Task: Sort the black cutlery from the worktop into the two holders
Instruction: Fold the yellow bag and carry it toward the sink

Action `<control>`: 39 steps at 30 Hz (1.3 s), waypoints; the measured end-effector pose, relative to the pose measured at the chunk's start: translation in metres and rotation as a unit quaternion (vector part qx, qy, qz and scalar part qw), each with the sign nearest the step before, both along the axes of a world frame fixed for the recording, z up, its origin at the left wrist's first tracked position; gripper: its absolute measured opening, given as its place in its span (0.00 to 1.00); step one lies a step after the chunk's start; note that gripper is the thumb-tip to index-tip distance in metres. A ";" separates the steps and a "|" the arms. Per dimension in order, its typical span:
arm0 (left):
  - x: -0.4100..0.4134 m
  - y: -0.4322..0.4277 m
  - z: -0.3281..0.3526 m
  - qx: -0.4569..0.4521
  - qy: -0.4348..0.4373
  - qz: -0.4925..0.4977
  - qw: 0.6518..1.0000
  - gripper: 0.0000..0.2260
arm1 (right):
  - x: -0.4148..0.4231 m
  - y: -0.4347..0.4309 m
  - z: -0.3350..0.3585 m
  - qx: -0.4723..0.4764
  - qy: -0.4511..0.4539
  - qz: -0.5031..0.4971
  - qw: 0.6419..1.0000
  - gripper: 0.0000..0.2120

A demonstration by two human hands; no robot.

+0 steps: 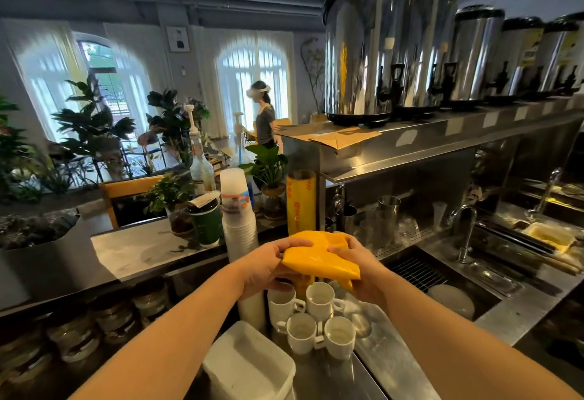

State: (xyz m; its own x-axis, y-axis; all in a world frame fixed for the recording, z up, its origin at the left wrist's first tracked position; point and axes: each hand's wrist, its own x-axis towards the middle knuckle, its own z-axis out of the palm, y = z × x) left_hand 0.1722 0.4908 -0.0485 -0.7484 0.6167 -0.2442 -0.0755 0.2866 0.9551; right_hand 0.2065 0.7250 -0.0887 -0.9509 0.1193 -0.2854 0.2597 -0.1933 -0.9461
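Each grip is closed on a folded yellow cloth: the left hand pinches its left edge and the right hand wraps its right end. The cloth lies crosswise above the white cups on the desk. No black cutlery or holders show from here, so I cannot tell which hand is nearer

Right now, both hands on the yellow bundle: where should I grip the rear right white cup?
Take the rear right white cup by its handle, from the right: it stands upright, handle jutting right, with other cups crowding its left and front. Left hand and right hand both grip the yellow bundle, so free one first.
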 end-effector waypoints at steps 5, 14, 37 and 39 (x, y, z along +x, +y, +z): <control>-0.011 0.011 -0.006 0.084 0.001 0.100 0.991 0.18 | 0.008 0.016 0.001 -0.035 0.062 0.021 0.997 0.22; -0.014 0.019 -0.014 0.124 -0.042 0.120 0.984 0.25 | 0.022 0.009 -0.001 0.014 0.071 0.162 0.984 0.27; -0.019 0.048 -0.043 0.133 -0.018 0.308 0.942 0.06 | -0.003 -0.015 -0.020 -0.140 0.002 -0.153 0.978 0.12; -0.016 0.056 -0.045 0.148 -0.020 0.349 0.925 0.04 | -0.002 -0.018 -0.019 -0.136 0.000 -0.166 0.977 0.10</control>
